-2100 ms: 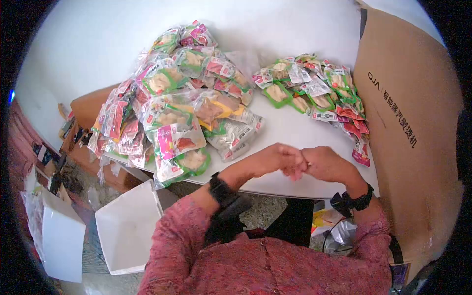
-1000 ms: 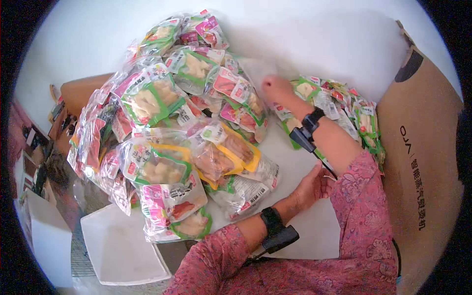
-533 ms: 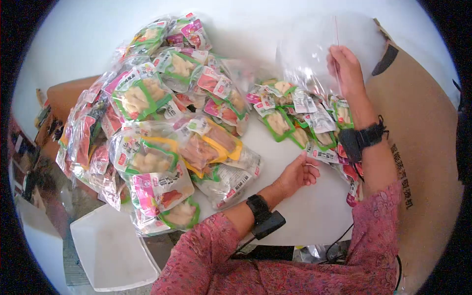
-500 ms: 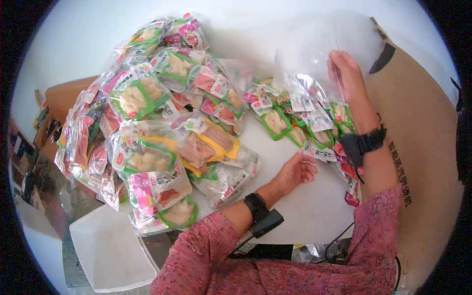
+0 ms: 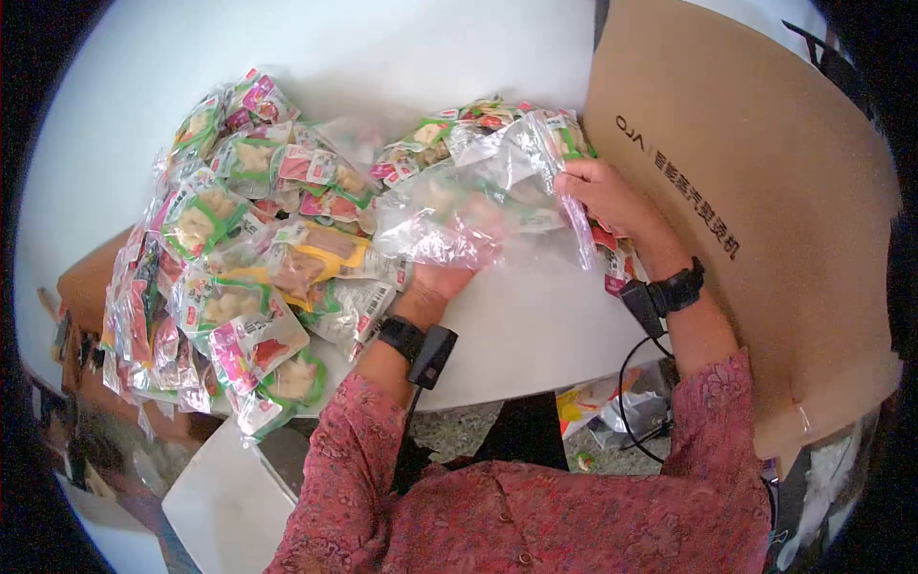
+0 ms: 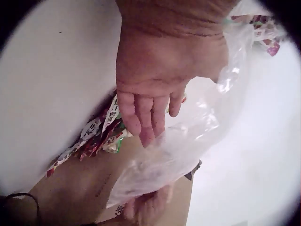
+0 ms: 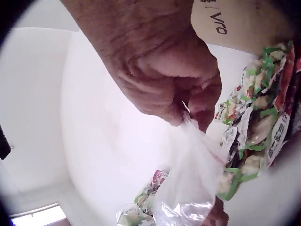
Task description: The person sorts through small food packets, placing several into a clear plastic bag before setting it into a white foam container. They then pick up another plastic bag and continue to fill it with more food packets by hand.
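A clear plastic zip bag [image 5: 421, 230] spreads between the two hands above the white table. My right hand [image 5: 604, 196] pinches its edge near the zip strip; the right wrist view shows the film [image 7: 188, 183] gathered between thumb and fingers. My left hand [image 5: 443, 280] is partly covered by the bag, its fingers showing dimly through the film. In the left wrist view that hand [image 6: 160, 70] has its fingers extended, overlapping the film. Just behind the bag lies a loose pile of sealed snack packets [image 5: 430, 134], some green-edged with pale food inside.
Left of the hands, big clear bags stuffed with packets [image 5: 229, 306] are heaped on the white table [image 5: 516, 335]. A large cardboard box [image 5: 736, 191] stands along the right side. Below the table's left edge is a white bin [image 5: 229, 493].
The right hand reaches to the back, lifts the clear bag high, then lowers it to the middle. The left hand comes from the table's middle to the bag's left side.
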A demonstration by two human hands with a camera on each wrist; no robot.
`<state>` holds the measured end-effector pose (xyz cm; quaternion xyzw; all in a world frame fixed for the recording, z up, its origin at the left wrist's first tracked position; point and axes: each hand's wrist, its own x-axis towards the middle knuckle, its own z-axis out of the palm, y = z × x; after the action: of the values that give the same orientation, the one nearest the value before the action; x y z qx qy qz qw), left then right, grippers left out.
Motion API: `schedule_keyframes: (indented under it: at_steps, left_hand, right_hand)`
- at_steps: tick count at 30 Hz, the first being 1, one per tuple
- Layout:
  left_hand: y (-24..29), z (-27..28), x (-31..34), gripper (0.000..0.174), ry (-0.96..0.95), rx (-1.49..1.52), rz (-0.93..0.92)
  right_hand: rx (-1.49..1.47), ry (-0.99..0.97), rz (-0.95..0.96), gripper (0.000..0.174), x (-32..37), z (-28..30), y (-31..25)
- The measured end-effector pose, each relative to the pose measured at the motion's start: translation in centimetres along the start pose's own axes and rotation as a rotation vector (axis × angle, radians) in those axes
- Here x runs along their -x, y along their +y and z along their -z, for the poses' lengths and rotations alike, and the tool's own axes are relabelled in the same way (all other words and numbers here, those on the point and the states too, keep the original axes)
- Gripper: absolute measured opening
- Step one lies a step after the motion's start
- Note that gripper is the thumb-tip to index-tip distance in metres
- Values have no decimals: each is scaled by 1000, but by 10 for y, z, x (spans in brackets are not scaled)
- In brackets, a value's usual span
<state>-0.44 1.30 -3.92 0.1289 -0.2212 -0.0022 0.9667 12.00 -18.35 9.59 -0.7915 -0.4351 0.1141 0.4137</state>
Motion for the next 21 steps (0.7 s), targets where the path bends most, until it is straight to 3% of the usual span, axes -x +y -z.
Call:
schedule_keyframes:
  at_steps: [4,7,9,10,12,13,15,18,21]
  left_hand:
    - [4,-45,15,75,73,78,-127]
    - [0,-76,28,74,121,-174,-202]
    - [-4,-92,35,65,235,-248,-200]
    - [-5,-88,37,65,234,-253,-200]
    - [-7,-62,37,42,391,-691,-254]
    - [-6,-47,38,42,388,-694,-253]
    - [-6,-26,42,23,586,-675,-123]
    - [-23,-43,60,22,734,-812,-116]
    - [-18,-49,79,30,661,-862,-103]
  right_hand:
    - [36,86,16,20,20,18,-4]
    - [198,235,-3,17,24,28,5]
    - [-46,320,-105,16,28,30,6]
    - [-50,321,-101,16,31,30,5]
    - [-5,381,4,17,37,31,2]
    - [-7,385,6,17,39,31,1]
    - [-125,522,133,17,42,32,-2]
    - [-159,517,170,16,55,35,-10]
    - [-184,488,196,15,68,30,-17]
